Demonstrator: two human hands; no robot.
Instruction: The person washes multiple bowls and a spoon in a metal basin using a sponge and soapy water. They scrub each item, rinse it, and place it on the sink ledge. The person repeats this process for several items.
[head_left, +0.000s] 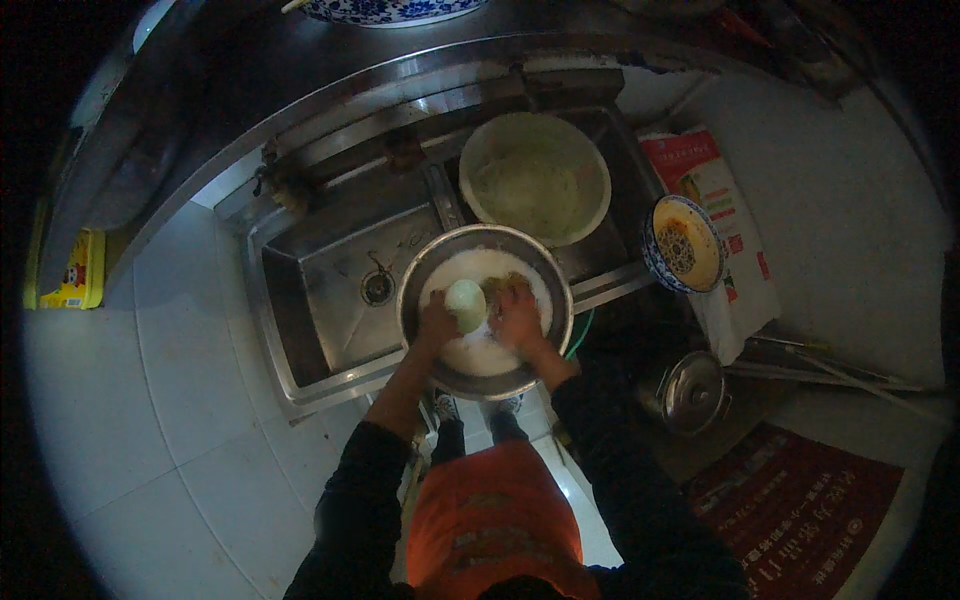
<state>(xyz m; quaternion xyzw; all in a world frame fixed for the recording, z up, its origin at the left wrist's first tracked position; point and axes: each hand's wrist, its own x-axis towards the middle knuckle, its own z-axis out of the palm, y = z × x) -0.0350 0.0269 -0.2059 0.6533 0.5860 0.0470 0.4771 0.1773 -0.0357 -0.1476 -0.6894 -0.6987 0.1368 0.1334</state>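
A round metal basin (486, 232) in front of me holds whitish, sudsy water (480, 364). My left hand (439, 321) grips the left side of a pale green, rounded dish (466, 301), perhaps a small bowl or cup, just above the suds. On the right side of the basin, my right hand (517, 319) has its fingers over a brownish scrubbing pad (495, 283), close beside the dish. Its fingertips are blurred, and the water hides what lies on the basin's bottom.
The basin overlaps the front of a two-bowl steel sink (352, 262). A large pale tub (534, 180) stands in the right sink bowl. A soiled blue-and-white bowl (682, 244) sits at the right, near a printed sack (739, 247) and a lidded pot (694, 394).
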